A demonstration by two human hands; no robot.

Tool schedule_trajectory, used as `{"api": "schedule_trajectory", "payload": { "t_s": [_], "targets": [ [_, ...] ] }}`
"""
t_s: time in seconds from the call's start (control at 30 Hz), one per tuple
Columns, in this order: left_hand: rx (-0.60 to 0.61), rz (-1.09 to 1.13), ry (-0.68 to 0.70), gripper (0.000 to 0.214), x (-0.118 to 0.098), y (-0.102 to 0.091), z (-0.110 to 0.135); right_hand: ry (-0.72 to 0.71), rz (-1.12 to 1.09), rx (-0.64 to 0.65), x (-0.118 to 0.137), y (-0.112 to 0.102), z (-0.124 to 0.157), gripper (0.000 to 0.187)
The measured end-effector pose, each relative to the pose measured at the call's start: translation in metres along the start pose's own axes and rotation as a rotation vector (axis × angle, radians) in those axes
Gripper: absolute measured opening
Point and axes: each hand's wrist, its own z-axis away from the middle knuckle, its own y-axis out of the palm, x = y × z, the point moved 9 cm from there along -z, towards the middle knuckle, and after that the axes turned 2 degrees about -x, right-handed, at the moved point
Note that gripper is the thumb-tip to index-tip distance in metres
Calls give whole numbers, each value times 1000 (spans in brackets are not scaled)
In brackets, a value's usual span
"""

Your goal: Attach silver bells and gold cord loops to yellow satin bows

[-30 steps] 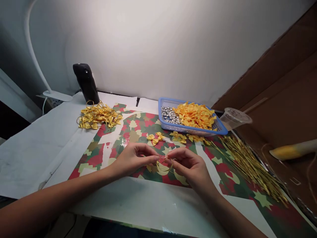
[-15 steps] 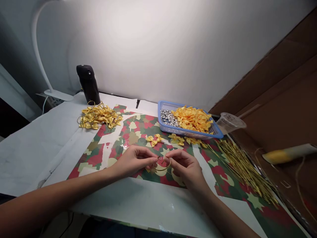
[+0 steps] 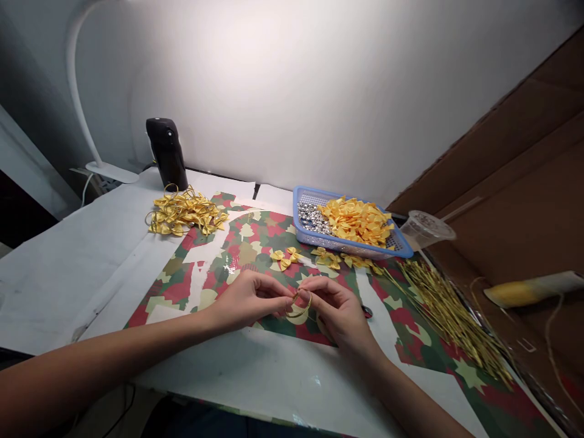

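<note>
Between my hands a thin gold cord [image 3: 298, 314] is bent into a small loop. My left hand [image 3: 249, 298] pinches one end of it between thumb and forefinger. The other end sits in the pinch of my right hand [image 3: 340, 307], and the two sets of fingertips nearly meet. Just beyond them lie a few yellow ribbon bows [image 3: 285, 258] on the patterned paper [image 3: 246, 243]. More gold bows [image 3: 326, 258] rest in a row in front of the blue basket. A small dark object [image 3: 367, 311] shows partly behind my right hand.
The blue basket [image 3: 298, 236] holds yellow bows and silver beads. A clear plastic cup [image 3: 424, 228] stands beside it. Gold cords [image 3: 456, 319] lie in a bundle at right. At left are a pile of looped bows [image 3: 185, 213], a black bottle-shaped object [image 3: 166, 152] and a lamp [image 3: 112, 173].
My hands have come closer together, and the cord's ends, apart before, now meet or nearly meet at my fingertips. The dark object by my right hand has come into sight.
</note>
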Motion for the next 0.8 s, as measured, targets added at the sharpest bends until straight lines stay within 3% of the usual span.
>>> {"api": "schedule_trajectory", "payload": {
  "t_s": [0.53, 0.8],
  "targets": [
    [16, 18, -8, 17, -3, 5, 4, 98, -42, -51, -6, -1, 1, 29],
    [24, -27, -60, 24, 1, 5, 3, 53, 14, -61, -1, 0, 3, 28]
  ]
}}
